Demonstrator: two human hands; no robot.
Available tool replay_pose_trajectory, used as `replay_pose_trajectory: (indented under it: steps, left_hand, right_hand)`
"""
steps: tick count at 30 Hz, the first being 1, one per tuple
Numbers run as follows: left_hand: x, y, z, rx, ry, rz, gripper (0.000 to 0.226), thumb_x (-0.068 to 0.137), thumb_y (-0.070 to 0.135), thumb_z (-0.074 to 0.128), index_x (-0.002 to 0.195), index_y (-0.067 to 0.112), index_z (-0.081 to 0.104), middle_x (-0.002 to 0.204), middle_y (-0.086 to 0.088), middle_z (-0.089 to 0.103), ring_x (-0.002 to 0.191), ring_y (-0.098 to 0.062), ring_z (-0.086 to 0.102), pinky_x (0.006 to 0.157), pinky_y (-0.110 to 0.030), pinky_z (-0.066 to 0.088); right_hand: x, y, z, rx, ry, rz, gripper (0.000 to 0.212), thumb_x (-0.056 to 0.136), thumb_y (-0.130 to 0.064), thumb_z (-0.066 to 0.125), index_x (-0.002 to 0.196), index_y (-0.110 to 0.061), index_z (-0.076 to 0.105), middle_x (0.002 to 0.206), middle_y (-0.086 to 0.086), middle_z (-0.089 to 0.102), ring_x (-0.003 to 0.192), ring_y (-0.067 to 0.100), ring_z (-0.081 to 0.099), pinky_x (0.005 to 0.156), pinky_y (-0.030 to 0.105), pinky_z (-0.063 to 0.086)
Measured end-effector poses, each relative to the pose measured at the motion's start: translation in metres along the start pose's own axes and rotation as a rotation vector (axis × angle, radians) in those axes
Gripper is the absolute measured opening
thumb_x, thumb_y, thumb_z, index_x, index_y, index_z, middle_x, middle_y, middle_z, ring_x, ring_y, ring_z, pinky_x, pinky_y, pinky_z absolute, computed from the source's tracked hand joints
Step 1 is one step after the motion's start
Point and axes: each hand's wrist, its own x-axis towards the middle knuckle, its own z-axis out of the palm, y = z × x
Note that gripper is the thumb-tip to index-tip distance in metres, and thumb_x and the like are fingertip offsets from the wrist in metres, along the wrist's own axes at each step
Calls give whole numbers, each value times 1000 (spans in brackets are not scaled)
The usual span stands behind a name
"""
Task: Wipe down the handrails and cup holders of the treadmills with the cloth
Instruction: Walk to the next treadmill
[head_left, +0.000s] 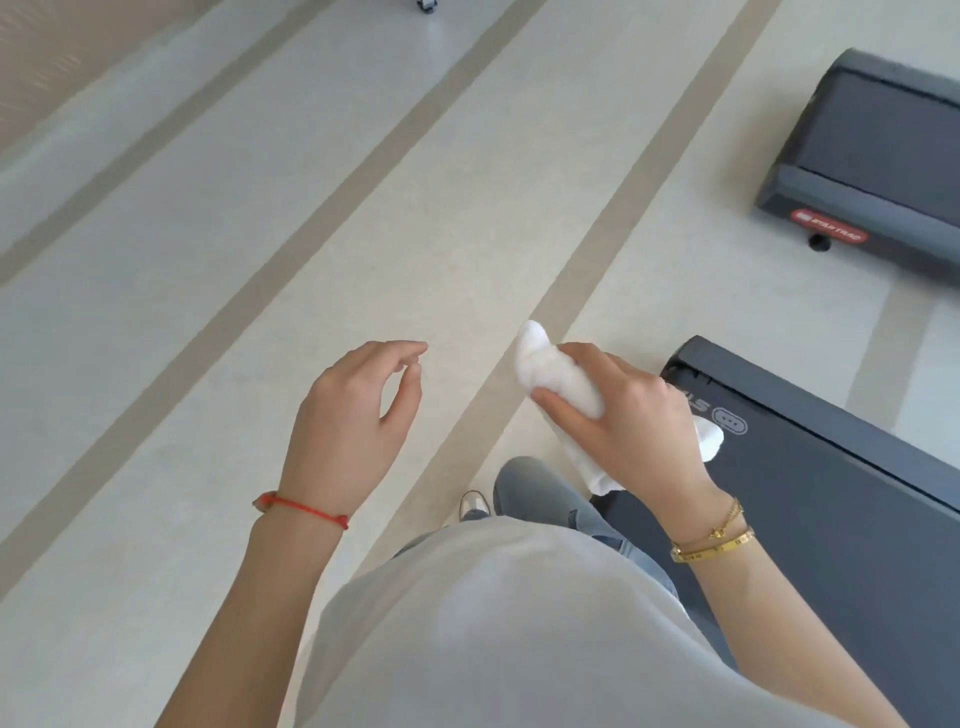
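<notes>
A crumpled white cloth (550, 371) is gripped in my right hand (623, 415), held in the air above the floor near the rear end of a dark grey treadmill (810, 467). Part of the cloth hangs out below my palm. My left hand (353, 415) hovers to the left with the fingers loosely curled and apart, holding nothing. A second treadmill's rear end (872, 161), with a red label, lies at the upper right. No handrails or cup holders are in view.
Pale floor with tan stripes (363, 171) runs diagonally ahead and to the left. My grey shirt, jeans and one shoe (474, 504) show at the bottom. A small dark wheeled object (427, 5) sits at the top edge.
</notes>
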Motion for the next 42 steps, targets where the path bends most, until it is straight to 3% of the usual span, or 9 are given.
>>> replay_pose_trajectory:
  steps: [7, 14, 27, 37, 42]
  left_hand:
    - [108, -15, 20, -21, -155, 176, 21, 97, 13, 56, 113, 15, 69, 108, 5, 70, 100, -11, 65, 90, -25, 49]
    - [232, 11, 71, -42, -261, 320, 21, 97, 14, 55, 113, 15, 69, 107, 6, 70, 101, -12, 65, 90, -28, 50]
    - [464, 156, 193, -95, -409, 589, 21, 98, 16, 55, 113, 17, 69, 108, 8, 70, 100, -9, 64, 90, -18, 45]
    - [605, 270, 309, -137, -592, 808, 21, 97, 16, 55, 113, 15, 69, 104, 4, 70, 98, -15, 65, 86, -32, 51]
    - [679, 345, 371, -170, -638, 912, 20, 97, 15, 56, 112, 15, 69, 103, 4, 70, 89, -9, 61, 81, -16, 43]
  right_hand:
    - [50, 10, 6, -44, 68, 249, 40, 85, -59, 56, 115, -33, 60, 89, -11, 68, 72, 22, 65, 59, 33, 48]
    - [128, 60, -6, -55, 173, 426, 40, 85, -61, 55, 115, -35, 59, 91, -12, 68, 72, 23, 65, 60, 34, 49]
    - [276, 205, -90, -73, 384, 693, 39, 84, -63, 52, 113, -38, 56, 89, -14, 67, 72, 21, 64, 62, 33, 48]
    - [359, 320, -126, -127, 545, 957, 34, 83, -62, 55, 110, -40, 57, 87, -14, 67, 70, 22, 62, 59, 29, 39]
    - [411, 388, -161, -93, 594, 1067, 35, 84, -65, 53, 112, -44, 53, 92, -18, 66, 75, 18, 61, 63, 29, 35]
